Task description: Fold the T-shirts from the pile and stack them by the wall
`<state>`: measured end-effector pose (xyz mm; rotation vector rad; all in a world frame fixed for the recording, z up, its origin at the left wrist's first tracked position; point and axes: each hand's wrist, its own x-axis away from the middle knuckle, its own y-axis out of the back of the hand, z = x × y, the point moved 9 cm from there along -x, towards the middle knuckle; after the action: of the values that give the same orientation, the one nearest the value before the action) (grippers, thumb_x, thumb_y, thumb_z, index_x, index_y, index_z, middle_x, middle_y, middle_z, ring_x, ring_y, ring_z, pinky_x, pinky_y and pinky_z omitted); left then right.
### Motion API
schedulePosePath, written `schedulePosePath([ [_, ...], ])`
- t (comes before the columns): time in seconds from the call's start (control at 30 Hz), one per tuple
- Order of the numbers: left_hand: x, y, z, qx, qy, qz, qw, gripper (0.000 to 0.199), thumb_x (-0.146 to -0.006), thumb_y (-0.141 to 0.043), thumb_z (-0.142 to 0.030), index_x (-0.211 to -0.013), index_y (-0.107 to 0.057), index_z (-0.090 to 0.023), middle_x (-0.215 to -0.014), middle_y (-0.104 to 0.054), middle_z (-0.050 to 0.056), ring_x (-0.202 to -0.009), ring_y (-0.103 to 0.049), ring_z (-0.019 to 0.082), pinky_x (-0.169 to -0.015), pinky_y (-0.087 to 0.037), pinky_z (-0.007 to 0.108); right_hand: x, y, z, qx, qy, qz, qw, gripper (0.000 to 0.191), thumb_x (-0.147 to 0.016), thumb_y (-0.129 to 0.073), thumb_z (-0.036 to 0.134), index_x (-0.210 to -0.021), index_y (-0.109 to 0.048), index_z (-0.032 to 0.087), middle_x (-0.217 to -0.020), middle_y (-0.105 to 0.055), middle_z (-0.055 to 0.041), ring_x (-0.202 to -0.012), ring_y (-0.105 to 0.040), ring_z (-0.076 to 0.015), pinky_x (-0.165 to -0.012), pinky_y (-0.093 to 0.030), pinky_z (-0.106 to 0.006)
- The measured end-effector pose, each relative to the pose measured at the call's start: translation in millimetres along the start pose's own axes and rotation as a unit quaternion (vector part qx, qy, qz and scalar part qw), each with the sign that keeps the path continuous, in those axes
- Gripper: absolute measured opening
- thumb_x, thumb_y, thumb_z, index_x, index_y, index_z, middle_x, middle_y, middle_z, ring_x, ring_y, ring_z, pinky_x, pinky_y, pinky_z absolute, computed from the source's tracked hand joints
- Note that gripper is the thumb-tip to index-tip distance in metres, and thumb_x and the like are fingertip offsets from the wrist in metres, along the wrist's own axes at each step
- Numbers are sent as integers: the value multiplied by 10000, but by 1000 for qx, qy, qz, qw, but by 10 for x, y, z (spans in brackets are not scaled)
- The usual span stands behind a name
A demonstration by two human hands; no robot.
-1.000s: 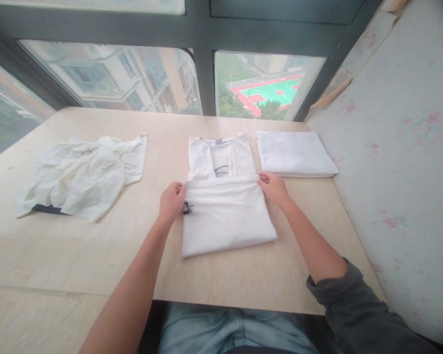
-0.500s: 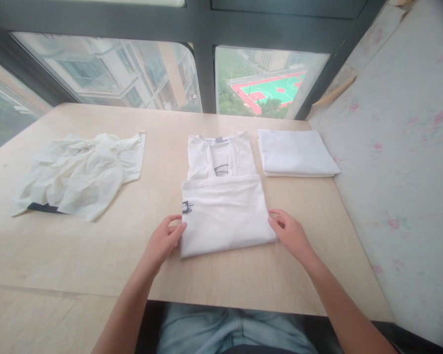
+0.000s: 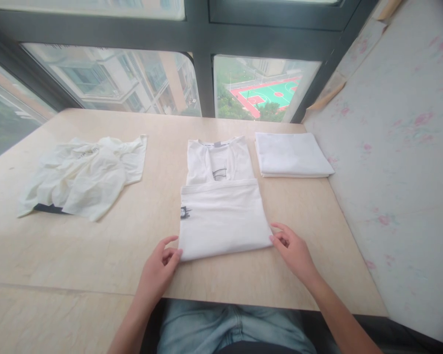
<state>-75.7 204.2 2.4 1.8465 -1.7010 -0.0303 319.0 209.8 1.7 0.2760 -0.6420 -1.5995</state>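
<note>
A white T-shirt (image 3: 221,219) lies partly folded in front of me, its lower part turned up over the chest and its neckline at the far end. A small black print shows at the left edge of the fold. My left hand (image 3: 161,263) grips the near left corner, thumb on the cloth and index finger stretched along the side. At the near right corner, my right hand (image 3: 291,248) pinches the shirt's edge with the thumb, its other fingers curled partly out of sight.
A neatly folded white cloth (image 3: 291,155) lies to the right, near the flower-patterned wall (image 3: 398,172). On the left is a crumpled cream garment (image 3: 92,174) with a dark patch. Windows with a dark frame (image 3: 203,83) stand behind the pale wooden table (image 3: 96,255).
Both hands have slid toward me along the shirt's sides, down to its near corners. The camera view has shifted slightly. The shirt's fold looks the same.
</note>
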Motion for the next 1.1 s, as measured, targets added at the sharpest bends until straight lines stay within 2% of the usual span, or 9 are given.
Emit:
schedulePosePath([
  [0.2, 121, -63, 23, -56, -10, 15, 998, 652, -792, -605, -598, -1302, -518, -202, -896, -677, 30, -678, -640, 189, -672, -513, 328, 55, -35, -4, 39, 12, 25, 999, 425, -906, -525, 443, -1229, -630, 187, -864, -718, -49, -706, -653, -183, -681, -518, -318],
  [0.43, 235, -60, -27, -180, -72, -23, 981, 519, -873, -532, -518, -1299, -518, -222, -943, -672, 27, -623, -637, 163, -644, -543, 315, 77, -54, 13, 60, 45, 47, 996, 382, -907, -522, 374, -1230, -624, 197, -842, -697, -40, -660, -640, -166, -659, -537, -311],
  [0.5, 302, -56, -134, -246, -129, -56, 959, 448, -913, -511, -466, -1302, -519, -244, -985, -681, 32, -657, -656, 167, -619, -535, 299, 85, -61, 27, 83, 64, 43, 994, 371, -915, -514, 361, -1235, -622, 207, -836, -690, -37, -642, -630, -163, -665, -545, -322],
  [0.6, 487, -69, -394, -337, -270, -132, 892, 362, -947, -509, -363, -1288, -543, -247, -1139, -676, 89, -904, -690, 230, -744, -550, 338, 105, -45, 92, 120, 99, 20, 988, 355, -925, -507, 324, -1244, -613, 211, -872, -687, -45, -650, -625, -167, -667, -556, -340],
  [0.67, 619, -116, -529, -362, -357, -159, 846, 336, -936, -541, -280, -1268, -563, -237, -1213, -663, 116, -1051, -659, 267, -885, -525, 389, 152, 7, 243, 132, 157, -24, 979, 331, -925, -506, 271, -1232, -612, 206, -987, -684, -84, -785, -657, -196, -731, -575, -365],
  [0.73, 689, -197, -603, -372, -413, -149, 818, 349, -912, -570, -211, -1261, -571, -232, -1240, -661, 120, -1113, -633, 275, -965, -487, 422, 249, 19, 477, 132, 248, -54, 958, 317, -913, -511, 203, -1213, -615, 209, -1116, -661, -116, -998, -652, -232, -862, -571, -405],
  [0.87, 676, -416, -665, -399, -458, -86, 790, 388, -893, -589, -211, -1281, -571, -201, -1335, -616, 141, -1247, -562, 301, -1048, -446, 465, 428, -236, 821, 164, 391, 15, 905, 371, -872, -523, 109, -1209, -620, 228, -1296, -619, -109, -1263, -548, -264, -1045, -498, -477],
  [0.97, 624, -580, -653, -429, -464, -43, 774, 407, -894, -593, -283, -1290, -583, -186, -1376, -588, 149, -1284, -536, 326, -1057, -457, 482, 404, -419, 803, 211, 399, 61, 890, 412, -868, -509, 105, -1249, -615, 219, -1384, -583, -105, -1325, -505, -276, -1062, -488, -507],
  [1.1, 612, -651, -627, -451, -462, -40, 762, 400, -911, -585, -344, -1272, -604, -175, -1355, -607, 141, -1278, -541, 324, -1019, -493, 448, 335, -462, 666, 227, 394, 47, 889, 404, -902, -479, 107, -1266, -619, 214, -1380, -594, -103, -1304, -534, -257, -1053, -508, -493],
])
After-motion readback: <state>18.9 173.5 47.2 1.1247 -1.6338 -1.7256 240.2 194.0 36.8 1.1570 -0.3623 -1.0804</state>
